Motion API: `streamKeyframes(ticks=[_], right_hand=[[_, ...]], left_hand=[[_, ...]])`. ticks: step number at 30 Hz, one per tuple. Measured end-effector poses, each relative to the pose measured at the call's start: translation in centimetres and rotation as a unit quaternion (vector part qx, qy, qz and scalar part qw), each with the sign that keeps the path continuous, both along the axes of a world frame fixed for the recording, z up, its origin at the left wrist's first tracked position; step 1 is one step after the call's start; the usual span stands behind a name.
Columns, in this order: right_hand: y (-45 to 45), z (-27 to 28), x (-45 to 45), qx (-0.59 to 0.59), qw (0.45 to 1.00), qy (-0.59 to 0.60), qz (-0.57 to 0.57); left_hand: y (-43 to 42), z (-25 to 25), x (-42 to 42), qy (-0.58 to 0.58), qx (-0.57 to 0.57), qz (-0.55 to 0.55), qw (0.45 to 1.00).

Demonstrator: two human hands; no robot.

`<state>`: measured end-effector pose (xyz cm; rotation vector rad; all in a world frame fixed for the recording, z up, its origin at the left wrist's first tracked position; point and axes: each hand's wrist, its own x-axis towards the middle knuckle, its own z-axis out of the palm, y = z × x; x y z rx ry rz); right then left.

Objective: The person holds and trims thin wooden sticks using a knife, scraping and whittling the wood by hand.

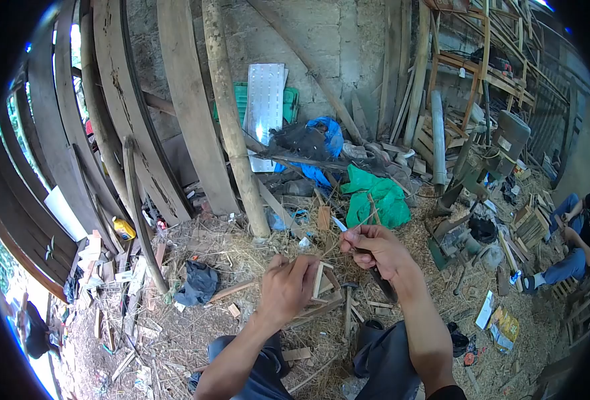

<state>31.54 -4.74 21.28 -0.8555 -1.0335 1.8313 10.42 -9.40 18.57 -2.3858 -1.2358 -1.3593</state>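
Observation:
My left hand [286, 287] is closed round a small wooden frame [319, 280] made of thin pale strips. Just to its right, my right hand [374, 248] is closed in a pinch, with a thin white-tipped item [339, 225] sticking out at its upper left. A thin straw-like strand runs between the two hands. Under my right hand a dark object [383, 287] shows, partly hidden by the fingers. A hammer-like tool [349, 303] stands below, between my knees and the hands.
Straw and wood scraps cover the ground. A green plastic sheet [378, 199] lies ahead, near a leaning pole [232, 120]. Machinery [456, 230] stands at the right, with a seated person [575, 233] beyond it. A black bag [198, 283] lies at the left.

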Motion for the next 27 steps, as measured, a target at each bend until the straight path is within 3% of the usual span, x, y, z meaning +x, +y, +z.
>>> streamKeyframes(ticks=[8, 11, 12, 13, 17, 19, 26, 27], right_hand=[[0.7, -0.1, 1.4, -0.014, 0.999, -0.008, -0.038], [0.1, 0.7, 0.8, 0.056, 0.993, -0.037, -0.093], [-0.2, 0.8, 0.5, 0.082, 0.992, -0.047, -0.079], [-0.4, 1.0, 0.3, 0.108, 0.99, -0.056, -0.065], [-1.6, 0.9, -2.2, 0.123, 0.989, -0.082, 0.021], [-1.5, 0.0, -2.8, 0.113, 0.987, -0.084, 0.078], [-1.2, 0.6, -1.7, 0.08, 0.991, -0.071, 0.076], [-1.3, 0.8, -1.7, 0.079, 0.991, -0.072, 0.077]], left_hand=[[0.4, 0.1, -0.8, 0.009, -0.021, -0.01, 1.0], [0.8, -0.7, -1.2, -0.06, -0.108, -0.009, 0.992], [0.7, -0.5, -1.3, -0.201, -0.277, -0.08, 0.936], [0.7, -0.2, -1.2, -0.331, -0.429, -0.147, 0.827], [0.5, 0.1, -0.9, -0.353, -0.461, -0.235, 0.78], [0.4, 0.2, -0.9, -0.439, -0.511, -0.281, 0.684], [0.1, 0.7, -1.2, -0.42, -0.529, -0.292, 0.677], [0.3, 0.5, -1.3, -0.432, -0.556, -0.307, 0.64]])
